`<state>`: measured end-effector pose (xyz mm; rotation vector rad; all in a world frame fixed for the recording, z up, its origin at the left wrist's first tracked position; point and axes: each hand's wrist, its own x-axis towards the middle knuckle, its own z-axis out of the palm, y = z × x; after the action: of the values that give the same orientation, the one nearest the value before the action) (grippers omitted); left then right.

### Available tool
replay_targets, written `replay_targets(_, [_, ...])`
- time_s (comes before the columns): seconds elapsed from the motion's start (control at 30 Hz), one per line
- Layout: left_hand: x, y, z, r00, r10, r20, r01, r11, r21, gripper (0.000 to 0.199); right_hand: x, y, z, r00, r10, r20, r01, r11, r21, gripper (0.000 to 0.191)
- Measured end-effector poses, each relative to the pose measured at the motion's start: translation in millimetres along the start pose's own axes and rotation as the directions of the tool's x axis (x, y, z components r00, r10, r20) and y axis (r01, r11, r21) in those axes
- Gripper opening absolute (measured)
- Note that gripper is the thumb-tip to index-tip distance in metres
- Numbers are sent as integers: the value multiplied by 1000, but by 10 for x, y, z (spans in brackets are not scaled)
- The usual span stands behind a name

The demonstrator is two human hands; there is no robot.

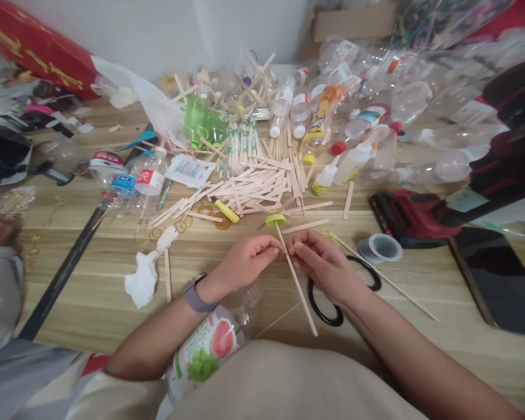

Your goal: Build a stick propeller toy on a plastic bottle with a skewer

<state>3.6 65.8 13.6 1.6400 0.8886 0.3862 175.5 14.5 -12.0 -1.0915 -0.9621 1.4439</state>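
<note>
I pinched a thin stick (300,291) with the fingertips of my left hand (258,256) and right hand (317,262). It was between my hands, over the stripy wooden table (91,291), with a yellow-green cap (275,220) near its top. Black scissor handles (340,318) lay by my right wrist. Farther back were heaped flat sticks (262,189), clear bottles (283,105) and a pale wall (236,29).

beige top (297,382) | beige left sleeve (118,396) | left-wrist watch (195,282): dark case, purple-grey band (199,299)

Rod (300,293) between left hand (247,259), right hand (324,262); stick pile (256,188) behind.
</note>
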Motion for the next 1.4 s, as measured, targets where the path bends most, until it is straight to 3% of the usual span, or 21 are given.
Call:
replay_targets(0.23, [10,-6,-13,1000,-4,-9,4,999,32,19,41,-9,-56,998,55,-31,-56,998,-40,31])
replay_targets(0.4, [8,28,-10,996,-76,-47,79,994,80,19,55,-15,-143,992,30,-123,-49,986,-160,32])
replay_targets(0.53, [-3,35,0,986,-150,-77,153,988,32,19,47,-55,-199,991,-22,-128,-18,952,-306,32])
replay_targets(0.7, [-11,34,6,974,-202,-106,198,979,-49,19,2,-94,-224,983,-164,-81,90,818,-569,24])
replay_targets(0.8, [-12,45,8,971,-214,-104,203,973,-108,19,-38,-135,-199,965,-263,22,206,695,-689,15])
replay_targets(0.93, [-11,69,9,972,-221,-83,206,966,-154,22,-61,-167,-125,921,-301,248,384,584,-716,12])
replay_targets(1.07, [-8,51,11,969,-241,-59,229,960,-160,22,-28,-103,-62,879,-302,370,477,522,-707,14])
replay_targets(1.17, [-6,5,12,972,-230,-45,218,957,-190,22,7,-33,-41,871,-316,377,490,485,-725,15])
replay_targets(1.4, [-3,-29,11,973,-231,23,230,941,-250,33,42,-2,-50,887,-381,261,428,465,-775,14])
